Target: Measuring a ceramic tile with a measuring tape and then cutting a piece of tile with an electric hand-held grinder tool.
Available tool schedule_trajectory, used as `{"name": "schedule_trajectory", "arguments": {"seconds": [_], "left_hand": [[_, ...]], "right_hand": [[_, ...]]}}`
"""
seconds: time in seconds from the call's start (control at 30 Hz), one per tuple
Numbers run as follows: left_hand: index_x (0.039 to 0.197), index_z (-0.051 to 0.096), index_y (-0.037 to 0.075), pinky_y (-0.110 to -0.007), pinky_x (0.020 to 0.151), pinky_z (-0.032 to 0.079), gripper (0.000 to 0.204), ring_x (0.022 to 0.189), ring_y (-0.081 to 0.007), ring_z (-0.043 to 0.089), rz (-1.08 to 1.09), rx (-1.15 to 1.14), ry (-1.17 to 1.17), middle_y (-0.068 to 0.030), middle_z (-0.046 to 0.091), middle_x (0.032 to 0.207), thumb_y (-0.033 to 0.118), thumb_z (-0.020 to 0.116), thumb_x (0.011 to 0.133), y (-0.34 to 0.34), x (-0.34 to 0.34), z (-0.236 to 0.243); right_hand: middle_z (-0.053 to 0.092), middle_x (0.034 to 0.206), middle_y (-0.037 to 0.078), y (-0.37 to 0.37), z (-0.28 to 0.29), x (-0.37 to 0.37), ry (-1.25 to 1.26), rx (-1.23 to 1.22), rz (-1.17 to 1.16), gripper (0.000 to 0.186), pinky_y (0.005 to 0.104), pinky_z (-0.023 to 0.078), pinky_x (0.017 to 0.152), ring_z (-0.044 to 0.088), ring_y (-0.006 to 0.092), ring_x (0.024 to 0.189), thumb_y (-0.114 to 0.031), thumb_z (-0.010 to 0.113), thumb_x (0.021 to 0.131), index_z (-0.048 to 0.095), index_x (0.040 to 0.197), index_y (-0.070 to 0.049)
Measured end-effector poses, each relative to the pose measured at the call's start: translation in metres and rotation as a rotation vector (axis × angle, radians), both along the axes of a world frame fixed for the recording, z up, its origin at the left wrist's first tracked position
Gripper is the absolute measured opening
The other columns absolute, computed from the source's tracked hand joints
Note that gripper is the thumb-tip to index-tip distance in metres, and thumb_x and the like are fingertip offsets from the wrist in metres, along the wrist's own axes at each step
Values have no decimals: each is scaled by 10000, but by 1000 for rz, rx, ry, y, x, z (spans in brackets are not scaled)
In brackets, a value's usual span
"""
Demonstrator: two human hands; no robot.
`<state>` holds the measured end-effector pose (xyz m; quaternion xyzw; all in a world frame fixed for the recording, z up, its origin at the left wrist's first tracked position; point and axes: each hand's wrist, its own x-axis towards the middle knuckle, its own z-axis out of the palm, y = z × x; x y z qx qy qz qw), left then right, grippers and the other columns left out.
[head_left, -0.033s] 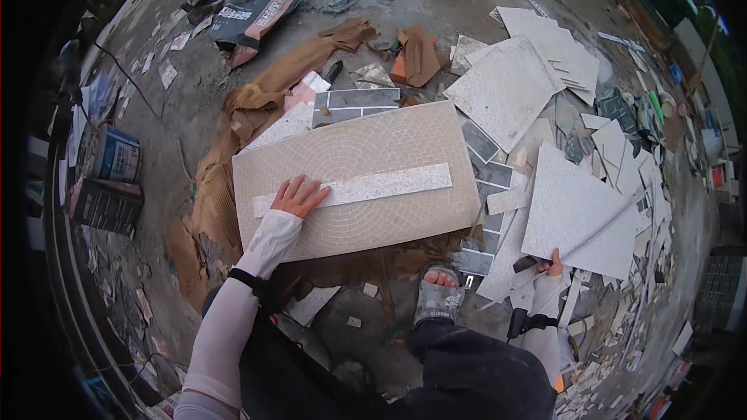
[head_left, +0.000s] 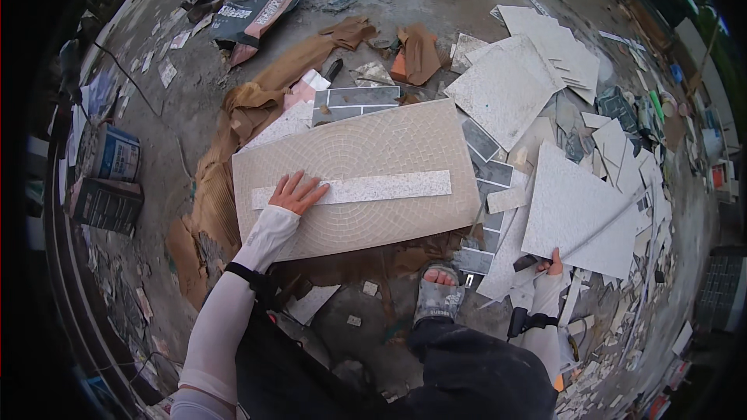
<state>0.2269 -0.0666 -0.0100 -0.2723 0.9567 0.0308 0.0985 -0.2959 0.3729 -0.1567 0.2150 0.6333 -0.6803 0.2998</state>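
Note:
My left hand [head_left: 297, 193] lies flat with its fingers spread over the left end of a long white speckled tile strip [head_left: 389, 187]. The strip rests across a large beige rectangular tile [head_left: 420, 136] patterned with curved rows of small mosaic shapes. To the right, my right hand [head_left: 550, 264] is closed at the near edge of a square white tile [head_left: 583, 210], thumb over its face and fingers below the edge. Beside those fingers is a small dark patch I cannot make out. A thin grey strip [head_left: 599, 225] crosses that tile.
Brown paper [head_left: 214, 202] lies crumpled left of the beige tile. Grey brick-patterned tiles [head_left: 492, 175] show beside it. More white tiles [head_left: 506, 93] are stacked at the far right. A bucket [head_left: 117, 154] stands at left, a printed bag [head_left: 261, 12] beyond. Broken tile pieces [head_left: 615, 342] litter the right.
The white strip has turned slightly: its left end has shifted away from me and its right end toward me. My left hand has moved slightly up with it. My right hand stays put.

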Motion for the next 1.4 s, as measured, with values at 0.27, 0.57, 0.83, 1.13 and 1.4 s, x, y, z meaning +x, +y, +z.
{"name": "schedule_trajectory", "arguments": {"seconds": [0.27,0.57,0.83,1.13,1.4], "left_hand": [[1316,466,42,-429,998,442,445,1142,-298,560,-70,-21,-48,-138,559,1206,28,562,882,-7,-56,0],[1136,530,171,-399,1018,435,305,1146,-265,548,-517,-52,117,-86,549,1156,91,615,854,-32,-118,-13],[1022,513,146,-397,1026,435,260,1157,-260,546,-651,-22,34,-76,550,1126,85,660,816,-39,-174,-13],[1333,498,141,-431,1096,395,595,1313,-325,461,-258,3,219,-128,502,1376,15,673,779,-24,-121,8],[1300,532,50,-409,1037,448,423,1172,-316,573,326,637,598,-163,592,1261,133,630,896,1,-55,47]], "right_hand": [[394,487,-33,-2,6,4,-6,-45,-26,328,293,311,410,353,125,402,-388,651,942,525,754,-149],[425,528,-32,-4,28,7,90,-170,-32,236,280,311,423,369,109,424,-288,653,941,531,825,-121],[423,540,-44,-11,53,8,168,-177,-104,155,255,311,432,352,85,428,-213,642,941,540,884,-111],[433,518,-41,17,146,-43,498,-191,-37,256,252,281,429,360,77,421,-214,584,940,460,727,-148],[518,513,-3,107,212,-61,581,-173,-46,320,280,331,367,447,125,360,-367,521,957,551,762,-115]]}}
